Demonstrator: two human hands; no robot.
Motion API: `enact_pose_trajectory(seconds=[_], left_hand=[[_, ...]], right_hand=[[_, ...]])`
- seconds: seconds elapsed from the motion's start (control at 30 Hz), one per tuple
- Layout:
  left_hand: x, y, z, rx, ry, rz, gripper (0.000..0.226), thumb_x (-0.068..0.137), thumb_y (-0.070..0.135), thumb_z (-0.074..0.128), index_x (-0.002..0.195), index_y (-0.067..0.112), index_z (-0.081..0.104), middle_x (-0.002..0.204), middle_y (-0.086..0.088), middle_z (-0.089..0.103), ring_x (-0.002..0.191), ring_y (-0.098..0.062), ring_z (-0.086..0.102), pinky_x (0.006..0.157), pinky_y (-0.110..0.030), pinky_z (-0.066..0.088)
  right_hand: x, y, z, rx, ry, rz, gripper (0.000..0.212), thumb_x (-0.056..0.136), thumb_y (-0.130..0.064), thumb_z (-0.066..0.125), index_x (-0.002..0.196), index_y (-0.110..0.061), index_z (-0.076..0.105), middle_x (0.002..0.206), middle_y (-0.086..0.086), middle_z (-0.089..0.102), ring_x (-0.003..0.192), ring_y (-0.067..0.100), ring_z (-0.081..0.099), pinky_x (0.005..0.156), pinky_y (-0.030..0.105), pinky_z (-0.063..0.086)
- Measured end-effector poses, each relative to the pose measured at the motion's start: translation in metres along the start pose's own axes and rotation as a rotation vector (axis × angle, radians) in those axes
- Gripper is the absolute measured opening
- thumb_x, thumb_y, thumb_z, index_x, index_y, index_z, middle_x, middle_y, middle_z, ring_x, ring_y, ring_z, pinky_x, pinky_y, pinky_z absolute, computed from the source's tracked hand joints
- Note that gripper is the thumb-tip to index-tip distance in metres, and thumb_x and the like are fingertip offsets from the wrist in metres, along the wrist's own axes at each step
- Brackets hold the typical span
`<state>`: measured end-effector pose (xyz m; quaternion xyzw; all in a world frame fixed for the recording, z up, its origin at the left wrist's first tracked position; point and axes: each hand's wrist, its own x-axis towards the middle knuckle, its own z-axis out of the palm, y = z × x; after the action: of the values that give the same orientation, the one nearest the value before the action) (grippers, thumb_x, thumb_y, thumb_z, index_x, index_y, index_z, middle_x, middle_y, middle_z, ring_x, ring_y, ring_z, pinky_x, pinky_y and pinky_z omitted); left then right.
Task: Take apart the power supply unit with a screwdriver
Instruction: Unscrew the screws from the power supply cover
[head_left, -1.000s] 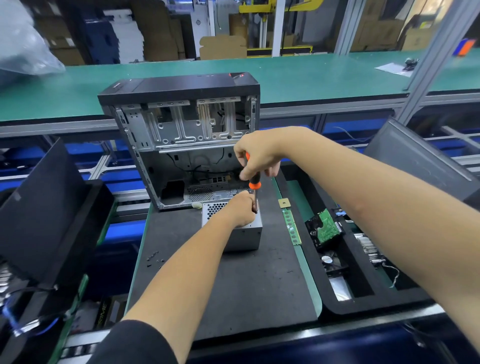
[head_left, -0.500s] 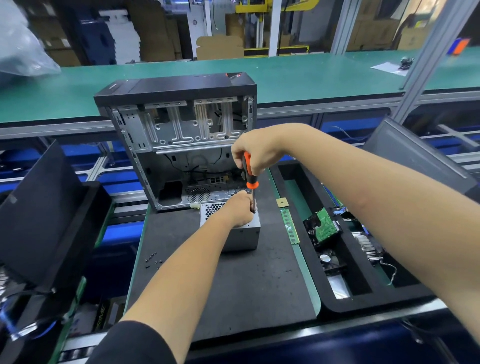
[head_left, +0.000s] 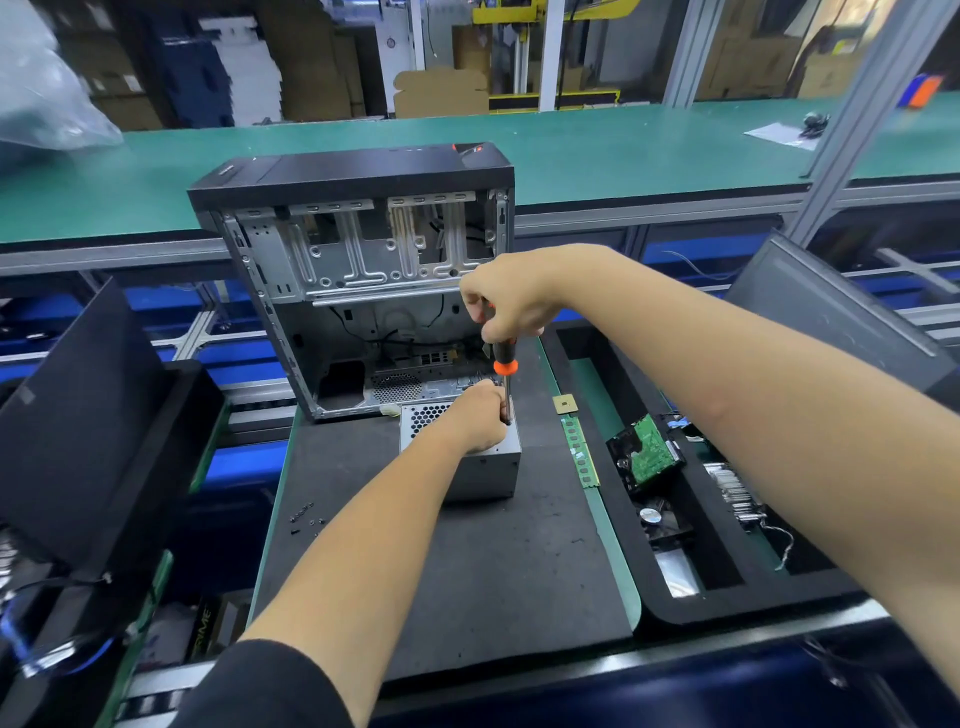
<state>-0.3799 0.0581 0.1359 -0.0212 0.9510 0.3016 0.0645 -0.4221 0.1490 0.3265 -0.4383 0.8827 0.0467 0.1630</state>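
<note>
A grey metal power supply unit (head_left: 488, 475) with a honeycomb vent stands on the dark mat (head_left: 467, 571), just in front of the open computer case (head_left: 358, 280). My left hand (head_left: 480, 418) rests on top of the unit, its fingers curled around the screwdriver's shaft near the tip. My right hand (head_left: 506, 304) grips the handle of the black and orange screwdriver (head_left: 504, 364), which stands upright over the unit's far right top corner. The tip is hidden behind my left fingers.
Several small black screws (head_left: 306, 518) lie on the mat at the left. A memory stick (head_left: 581, 451) and a small chip (head_left: 565, 403) lie to the right. A black foam tray (head_left: 691, 608) holds a hard drive (head_left: 647, 452) and other parts. Dark panels lean at both sides.
My right hand has shifted slightly on the screwdriver handle, with the tool staying upright over the same corner. My left hand keeps its place on the unit.
</note>
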Motion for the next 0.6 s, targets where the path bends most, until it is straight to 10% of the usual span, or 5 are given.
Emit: enact_pose_trajectory(seconds=[0.23, 0.37, 0.6], left_hand=[[0.0013, -0.0020, 0.0011, -0.006, 0.006, -0.001, 0.018, 0.079, -0.005, 0.048, 0.080, 0.009, 0.059, 0.105, -0.012, 0.053, 0.093, -0.028, 0.058, 0.086, -0.037, 0.050], [0.0026, -0.0026, 0.0019, 0.012, 0.002, 0.010, 0.018, 0.079, -0.006, 0.048, 0.081, 0.007, 0.059, 0.106, -0.013, 0.052, 0.094, -0.030, 0.058, 0.088, -0.038, 0.049], [0.0029, -0.0024, 0.0010, 0.004, -0.001, 0.000, 0.019, 0.079, -0.006, 0.046, 0.080, 0.009, 0.058, 0.107, -0.011, 0.052, 0.093, -0.027, 0.057, 0.085, -0.034, 0.049]], right_hand=[[-0.0025, -0.0014, 0.0009, 0.099, -0.028, 0.045, 0.016, 0.087, -0.020, 0.064, 0.098, -0.010, 0.058, 0.083, 0.002, 0.062, 0.063, 0.022, 0.069, 0.057, 0.027, 0.051], [0.0011, -0.0050, 0.0018, -0.069, -0.055, 0.163, 0.045, 0.103, -0.040, 0.030, 0.092, -0.003, 0.053, 0.080, 0.016, 0.069, 0.047, 0.024, 0.069, 0.060, 0.031, 0.053], [-0.0022, -0.0006, -0.0013, -0.010, 0.004, -0.031, 0.011, 0.090, -0.014, 0.059, 0.101, -0.012, 0.055, 0.082, 0.000, 0.064, 0.070, 0.023, 0.067, 0.060, 0.029, 0.046]])
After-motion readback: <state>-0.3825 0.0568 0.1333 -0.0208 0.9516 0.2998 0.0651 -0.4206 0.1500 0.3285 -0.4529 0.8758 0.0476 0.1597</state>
